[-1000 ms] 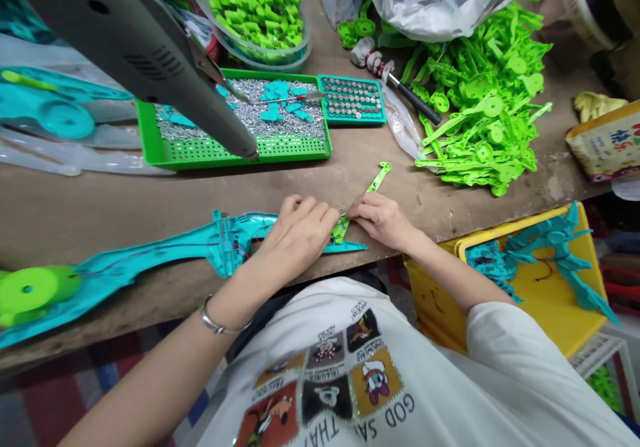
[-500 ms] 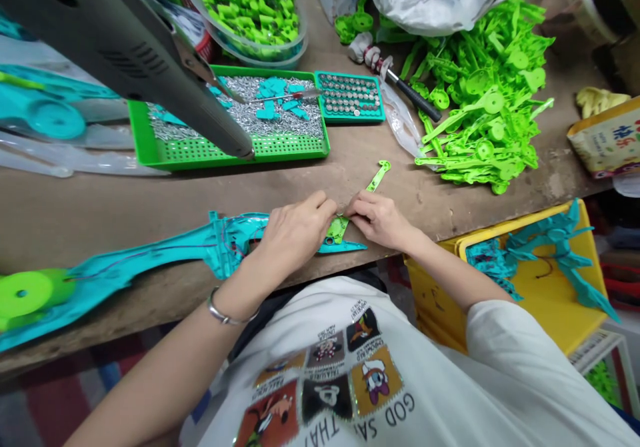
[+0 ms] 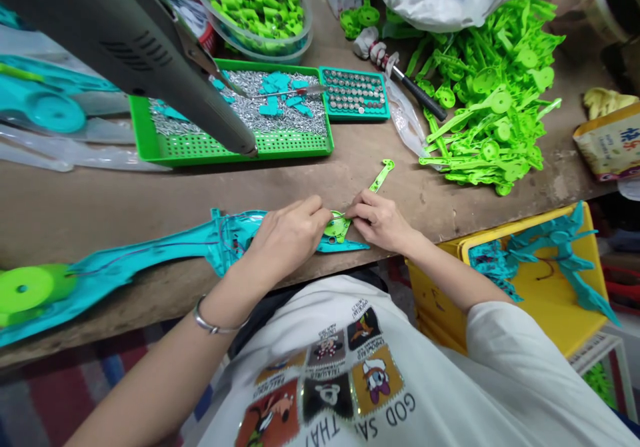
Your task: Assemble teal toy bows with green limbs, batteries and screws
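A long teal plastic shell (image 3: 165, 247) lies along the near edge of the table, with a thin dark wire running along its inside. Near its right end sits a bright green plastic piece (image 3: 338, 227), with a lever-like arm (image 3: 383, 175) reaching up and away behind my right hand. My left hand (image 3: 293, 234), with a silver bangle at the wrist, is closed in a pinch just left of that green piece. My right hand (image 3: 379, 220) pinches at its right side. Between the two sets of fingertips a thin wire-like strand shows; its ends are hidden by the fingers.
A green tray (image 3: 230, 154) of small metal screws and teal bits lies beyond, beside a teal tray (image 3: 356, 94) of round metal parts. A grey power tool (image 3: 165, 67) hangs over the left. Green parts (image 3: 495, 114) are heaped right, above a yellow bin (image 3: 440, 287).
My left hand has shifted slightly left, away from my right hand, baring more of the green piece and the thin strand between the fingers. The view has shifted a little.
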A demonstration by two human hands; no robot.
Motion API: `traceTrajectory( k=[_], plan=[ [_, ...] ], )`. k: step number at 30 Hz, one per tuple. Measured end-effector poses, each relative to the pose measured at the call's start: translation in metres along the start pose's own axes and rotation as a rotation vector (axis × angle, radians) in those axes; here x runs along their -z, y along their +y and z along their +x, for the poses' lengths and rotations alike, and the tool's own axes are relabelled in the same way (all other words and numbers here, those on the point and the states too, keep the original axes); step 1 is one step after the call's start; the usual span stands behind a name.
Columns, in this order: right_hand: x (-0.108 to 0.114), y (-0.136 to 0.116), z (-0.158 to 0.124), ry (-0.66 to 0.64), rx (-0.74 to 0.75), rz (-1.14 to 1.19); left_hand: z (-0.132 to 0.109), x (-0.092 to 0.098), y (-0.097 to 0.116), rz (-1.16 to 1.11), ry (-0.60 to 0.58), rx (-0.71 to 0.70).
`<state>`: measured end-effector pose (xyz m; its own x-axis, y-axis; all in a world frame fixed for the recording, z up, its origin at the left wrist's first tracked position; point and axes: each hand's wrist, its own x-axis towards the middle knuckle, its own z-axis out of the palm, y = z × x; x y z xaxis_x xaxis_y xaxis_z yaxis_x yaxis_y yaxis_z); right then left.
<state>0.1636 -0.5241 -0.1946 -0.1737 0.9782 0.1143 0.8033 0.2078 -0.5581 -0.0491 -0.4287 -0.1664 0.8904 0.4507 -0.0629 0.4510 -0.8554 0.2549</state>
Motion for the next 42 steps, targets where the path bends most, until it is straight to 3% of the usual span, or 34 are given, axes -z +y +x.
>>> traceTrajectory(
  k=[7,14,25,32,37,42],
  plan=[
    [0.008,-0.007,0.002,-0.021,0.01,-0.058,0.0,0.008,-0.001,-0.01,-0.094,0.005],
    [0.004,-0.021,0.004,-0.024,0.124,-0.158,0.002,0.011,0.0,-0.025,-0.142,0.016],
    [0.002,-0.03,0.01,-0.18,0.076,-0.113,-0.027,0.009,-0.021,-0.123,0.012,0.112],
    [0.008,-0.036,0.022,-0.298,0.036,-0.167,-0.029,0.014,-0.017,-0.079,0.017,0.118],
    [0.011,-0.041,0.025,-0.344,0.028,-0.255,-0.029,0.011,-0.026,-0.195,0.057,0.154],
    [0.013,-0.041,0.024,-0.352,0.054,-0.286,-0.032,0.015,-0.034,-0.223,-0.023,0.087]
  ],
)
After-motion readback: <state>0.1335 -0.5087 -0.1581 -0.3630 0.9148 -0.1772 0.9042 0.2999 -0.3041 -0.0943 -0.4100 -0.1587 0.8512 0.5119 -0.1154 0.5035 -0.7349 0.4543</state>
